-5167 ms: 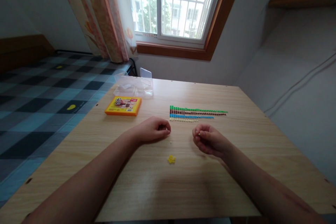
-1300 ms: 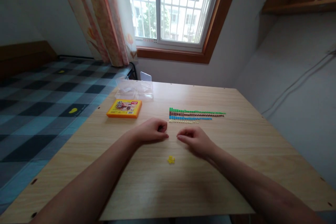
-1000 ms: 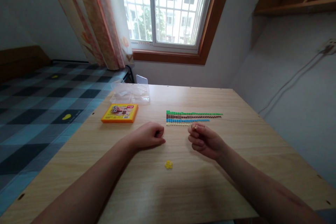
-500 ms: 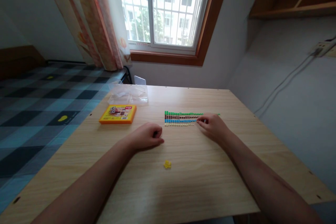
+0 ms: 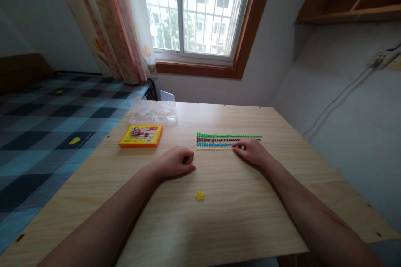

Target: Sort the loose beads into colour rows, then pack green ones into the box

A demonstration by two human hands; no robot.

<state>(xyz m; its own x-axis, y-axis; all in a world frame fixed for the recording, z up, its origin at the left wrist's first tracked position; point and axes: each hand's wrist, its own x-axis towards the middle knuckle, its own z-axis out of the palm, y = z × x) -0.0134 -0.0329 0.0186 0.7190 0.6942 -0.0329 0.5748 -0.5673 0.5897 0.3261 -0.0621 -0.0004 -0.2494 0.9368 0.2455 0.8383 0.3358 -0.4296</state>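
My left hand (image 5: 174,162) rests on the table with its fingers curled in; what it holds, if anything, is hidden. My right hand (image 5: 250,151) is closed in a pinch at the right end of a pale yellow row of small pieces (image 5: 213,149). Anything between its fingertips is too small to make out. Behind that row run a blue row (image 5: 206,144), a brown row (image 5: 206,139) and a green row (image 5: 216,136) of small pieces, partly covered by my right hand. A small heap of yellow pieces (image 5: 199,196) lies nearer me, between my forearms.
A yellow and orange box (image 5: 140,136) with a printed lid lies on the left of the wooden table (image 5: 200,233). Behind it stand clear plastic trays (image 5: 153,112). A bed (image 5: 46,125) adjoins on the left, a wall on the right, a window (image 5: 203,12) beyond.
My right hand has shifted slightly toward me and left, from the blue row's end to the pale yellow row's end. More of the green and brown rows shows. My left hand stays put.
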